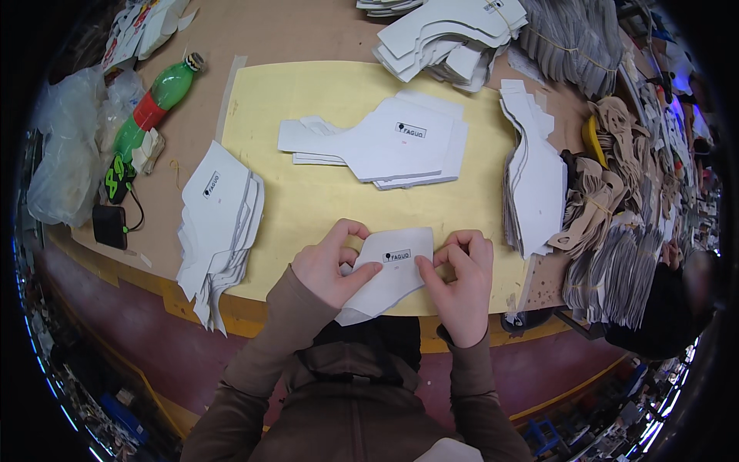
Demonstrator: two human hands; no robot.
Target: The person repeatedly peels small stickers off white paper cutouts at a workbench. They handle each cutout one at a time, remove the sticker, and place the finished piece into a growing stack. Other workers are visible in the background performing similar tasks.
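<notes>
Close to the table's near edge, a white cut shoe-upper piece (389, 283) with a small printed label is held up between both hands. My left hand (332, 266) grips its left side, thumb across the front and fingers curled behind. On the right side, my right hand (460, 285) pinches the edge between thumb and bent fingers. Just beyond lies a loose stack of similar white pieces (392, 150) on the yellow sheet (308, 204). Another fanned stack of white pieces (219, 208) is left of my hands, and a taller white stack (535, 177) stands to the right.
At the left are a green bottle with a red label (165, 94), clear plastic bags (69, 146) and a black device (110, 225) with a cable. Tied grey bundles (573, 46) and tan pieces (596, 204) crowd the right side. More white pieces (446, 35) lie at the back.
</notes>
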